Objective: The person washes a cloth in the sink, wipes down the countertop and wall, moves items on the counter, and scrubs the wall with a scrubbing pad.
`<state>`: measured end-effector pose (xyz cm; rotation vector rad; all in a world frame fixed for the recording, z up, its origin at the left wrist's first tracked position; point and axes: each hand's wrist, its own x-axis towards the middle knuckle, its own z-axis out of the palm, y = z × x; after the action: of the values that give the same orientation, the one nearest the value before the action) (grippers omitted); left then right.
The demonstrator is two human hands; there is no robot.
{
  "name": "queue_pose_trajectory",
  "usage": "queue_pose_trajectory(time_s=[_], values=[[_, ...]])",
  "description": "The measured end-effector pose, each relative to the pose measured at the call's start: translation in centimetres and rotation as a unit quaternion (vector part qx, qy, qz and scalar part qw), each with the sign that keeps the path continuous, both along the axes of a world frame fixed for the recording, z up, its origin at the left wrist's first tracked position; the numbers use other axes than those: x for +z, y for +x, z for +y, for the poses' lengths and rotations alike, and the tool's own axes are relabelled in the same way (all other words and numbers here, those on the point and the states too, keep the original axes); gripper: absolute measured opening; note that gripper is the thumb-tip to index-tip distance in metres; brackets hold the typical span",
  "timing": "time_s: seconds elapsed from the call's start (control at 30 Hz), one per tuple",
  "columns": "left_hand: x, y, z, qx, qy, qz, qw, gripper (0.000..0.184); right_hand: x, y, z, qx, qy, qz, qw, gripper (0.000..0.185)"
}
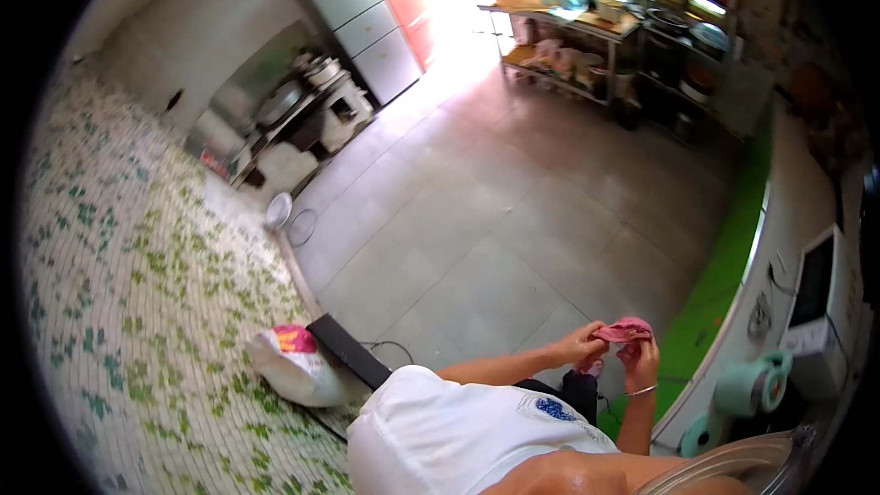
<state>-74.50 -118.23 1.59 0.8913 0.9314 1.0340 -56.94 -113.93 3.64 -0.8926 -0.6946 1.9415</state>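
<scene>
A pink-red cloth (629, 330), bunched up, is stretched between my two hands in front of my body. My left hand (583, 345) has its fingers closed on the cloth's left end. My right hand (642, 362), with a bracelet at the wrist, grips the other end from below. Beneath the hands I see my dark trousers (579, 392) and part of a foot. My white T-shirt (477, 422) fills the lower middle of the view.
On the right runs a green-fronted counter (706, 312) with a microwave (814, 289) and a teal kettle (750, 387). A white sack (298, 367) stands by the wall at left. Further off are a stove area (293, 119), a fridge (353, 18) and a metal table (568, 20).
</scene>
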Motion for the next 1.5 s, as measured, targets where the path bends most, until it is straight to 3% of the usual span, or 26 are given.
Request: queue_pose_trajectory(time_s=[0.07,0.1,0.13,0.2,0.23,0.27,0.37,0.4,0.47,0.5,0.53,0.6,0.73,0.8,0.87,0.93,0.97,1.0,1.07,1.17,1.2,1.27,1.3,1.33,1.4,1.5], values=[[0.9,-0.2,2.5,-0.038,-0.021,0.074,0.996,0.031,-0.4,0.0,3.4,0.056,0.033,0.029,0.997,0.024],[1.5,0.6,3.5,-0.022,-0.095,-0.017,0.995,0.035,0.6,-0.1,5.1,0.024,-0.062,0.111,0.992,0.025],[1.7,0.9,5.3,-0.006,-0.094,-0.015,0.995,0.035,1.5,0.0,7.0,-0.010,-0.157,0.188,0.969,0.027],[2.2,1.4,9.1,0.015,-0.114,-0.038,0.993,0.040,1.2,1.2,11.0,0.003,-0.217,0.190,0.958,0.033],[2.0,2.6,11.0,0.104,-0.098,-0.018,0.990,0.043,0.6,1.8,12.6,0.020,-0.229,0.121,0.966,0.036],[1.4,3.1,12.8,0.114,-0.097,-0.017,0.989,0.043,-0.2,2.4,14.1,0.037,-0.238,0.053,0.969,0.039],[-0.8,4.0,17.4,0.150,0.050,0.298,0.941,0.032,0.4,3.4,17.6,0.159,-0.180,0.008,0.971,0.038],[0.7,4.1,18.5,0.155,0.049,0.296,0.941,0.032,1.1,3.2,18.2,0.205,-0.144,-0.016,0.968,0.036],[3.6,3.8,20.1,-0.087,0.037,0.418,0.904,0.026,1.4,2.6,20.1,0.205,-0.133,-0.022,0.970,0.029],[3.2,4.2,20.6,-0.048,0.091,0.513,0.852,0.025,0.9,2.1,21.1,0.216,-0.085,-0.048,0.972,0.027],[4.0,4.0,21.3,-0.051,0.087,0.512,0.853,0.025,0.3,1.4,22.2,0.225,-0.037,-0.072,0.971,0.024],[6.1,3.1,23.1,0.025,0.033,0.367,0.929,0.028,-0.4,0.0,24.5,0.183,-0.030,-0.065,0.980,0.020],[2.5,0.4,28.4,0.085,0.009,0.270,0.959,0.032,-0.7,-3.1,29.5,0.141,-0.063,-0.032,0.988,0.025],[1.3,-1.4,31.8,0.180,0.069,0.198,0.961,0.033,-1.8,-4.3,32.5,0.128,-0.029,-0.022,0.991,0.030],[0.0,-3.9,35.1,0.174,0.051,0.217,0.959,0.034,-2.5,-4.8,36.1,0.126,-0.004,-0.038,0.991,0.032],[-1.9,-6.6,39.4,0.204,0.119,0.379,0.895,0.031,-2.6,-5.7,40.3,0.124,0.026,-0.050,0.991,0.034],[-3.2,-7.2,41.4,0.261,0.194,0.367,0.871,0.031,-2.6,-6.4,42.2,0.124,0.012,-0.038,0.991,0.036],[-2.1,-8.4,42.8,0.264,0.194,0.370,0.869,0.031,-2.8,-7.0,43.7,0.125,-0.007,-0.029,0.992,0.038],[0.8,-9.8,46.0,0.143,0.067,0.207,0.966,0.032,-3.2,-8.7,46.5,0.126,-0.001,-0.062,0.990,0.032],[2.4,-12.2,51.4,0.099,0.122,0.252,0.955,0.028,-8.6,-10.2,50.6,0.025,0.189,-0.327,0.926,0.027],[2.6,-12.9,53.0,0.050,0.140,0.302,0.942,0.026,-8.3,-10.6,51.8,0.018,0.180,-0.328,0.927,0.027],[2.8,-13.3,55.4,0.076,0.159,0.265,0.948,0.025,-7.2,-10.7,53.8,0.009,0.277,-0.534,0.799,0.028],[2.8,-13.0,57.0,0.111,0.181,0.226,0.951,0.023,-7.3,-10.6,55.2,-0.019,0.267,-0.478,0.836,0.028],[2.7,-13.3,58.3,0.111,0.184,0.206,0.955,0.021,-7.7,-10.3,56.0,-0.038,0.239,-0.497,0.834,0.028],[3.7,-13.7,60.8,0.075,0.126,0.258,0.955,0.025,-8.6,-8.7,58.6,-0.055,0.156,-0.488,0.857,0.027],[2.8,-13.2,63.9,0.084,0.127,0.310,0.939,0.033,-8.5,-6.4,62.0,-0.098,0.164,-0.494,0.848,0.027]])
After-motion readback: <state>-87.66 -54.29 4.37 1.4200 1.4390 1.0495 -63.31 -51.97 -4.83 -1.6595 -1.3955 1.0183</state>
